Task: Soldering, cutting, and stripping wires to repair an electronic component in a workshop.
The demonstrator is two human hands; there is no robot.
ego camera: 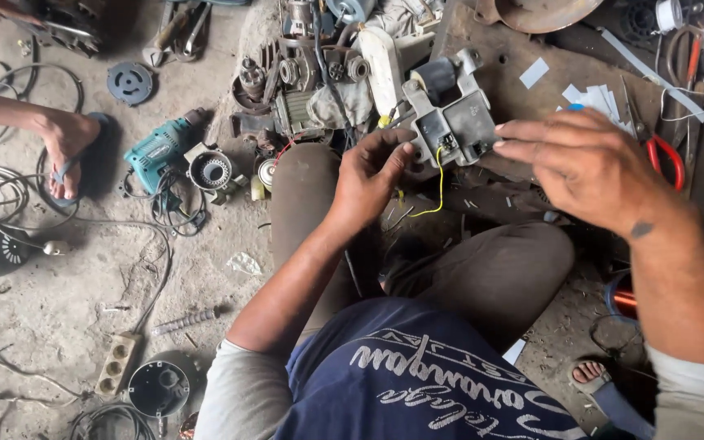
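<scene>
While the person is sitting cross-legged on the dusty floor, both hands are working at a grey motor housing [450,118] that is resting above the raised left knee [307,183]. The left hand [368,175] is gripping the housing's lower left edge, its fingers curled closed against the casing and the thumb pressing from the side. The right hand [584,167] is lying just to the right of the housing, fingers stretched out nearly flat and loosely spread, their tips touching the casing's right side without closing round anything. A thin yellow wire [437,187] is hanging down from the bottom of the housing, between the two hands. To the right of the housing, red-handled scissors [666,155] are lying behind the right hand on a rusty metal plate [523,49]. Well to the left of the housing, a teal power drill [156,151] is lying on the floor, and farther left another person's foot in a sandal [71,155] is resting.
</scene>
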